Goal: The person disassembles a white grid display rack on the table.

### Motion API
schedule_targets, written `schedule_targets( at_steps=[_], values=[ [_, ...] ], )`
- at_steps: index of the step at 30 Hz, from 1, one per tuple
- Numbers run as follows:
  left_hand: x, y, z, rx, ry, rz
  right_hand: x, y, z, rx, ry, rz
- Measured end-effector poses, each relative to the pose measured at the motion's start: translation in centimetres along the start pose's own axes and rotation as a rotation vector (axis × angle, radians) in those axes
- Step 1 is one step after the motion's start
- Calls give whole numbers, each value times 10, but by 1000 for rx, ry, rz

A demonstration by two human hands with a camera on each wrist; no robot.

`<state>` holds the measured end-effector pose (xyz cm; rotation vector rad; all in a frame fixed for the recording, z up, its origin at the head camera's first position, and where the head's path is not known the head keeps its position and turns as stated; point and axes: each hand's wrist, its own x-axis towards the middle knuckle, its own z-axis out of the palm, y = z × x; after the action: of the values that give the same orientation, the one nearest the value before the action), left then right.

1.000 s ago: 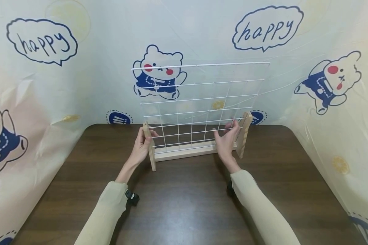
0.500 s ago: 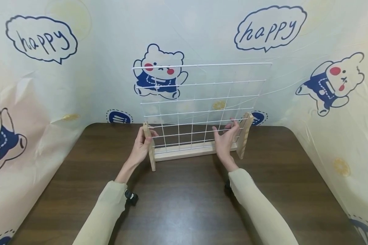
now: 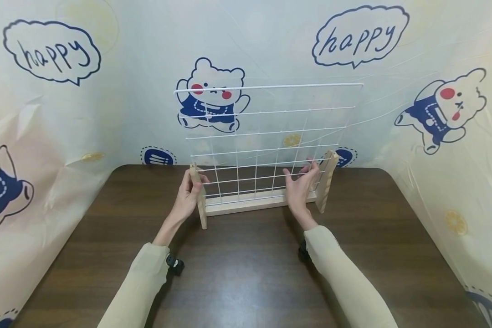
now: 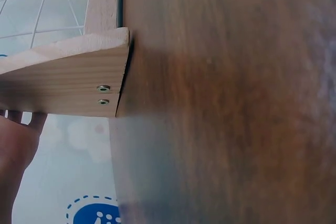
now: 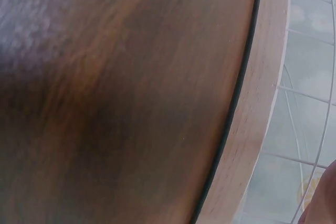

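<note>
A white wire grid rack [image 3: 268, 87] leans back, standing on a pale wooden base with a front rail [image 3: 246, 204] and two side panels. My left hand [image 3: 186, 197] grips the left side panel [image 3: 202, 214], thumb in front and fingers behind. That panel [image 4: 68, 77] shows two metal bolts in the left wrist view. Just inside the right side panel [image 3: 326, 189], my right hand [image 3: 299, 195] is at the lower wires, thumb and fingers spread apart. Whether its fingertips touch the grid cannot be told. In the right wrist view, only a bit of the hand [image 5: 323, 203] shows.
The rack stands toward the back of a dark brown wooden table [image 3: 238, 273]. A patterned cloth [image 3: 147, 54] with printed bears and "happy" bubbles surrounds the table at the back and sides. A small dark device [image 3: 175, 265] sits at the left wrist.
The right forearm has shifted very slightly to the left. Both hands otherwise stay at the same spots on the rack, and the rack stands as before.
</note>
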<state>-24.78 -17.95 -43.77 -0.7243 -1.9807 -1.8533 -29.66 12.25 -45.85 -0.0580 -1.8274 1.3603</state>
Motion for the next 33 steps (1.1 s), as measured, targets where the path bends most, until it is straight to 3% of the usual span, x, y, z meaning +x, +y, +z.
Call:
schedule_targets(
  at_steps=[33],
  values=[
    [-2, -4, -2, 0, -16, -20, 0, -3, -3, 24, -29, 17]
  ],
)
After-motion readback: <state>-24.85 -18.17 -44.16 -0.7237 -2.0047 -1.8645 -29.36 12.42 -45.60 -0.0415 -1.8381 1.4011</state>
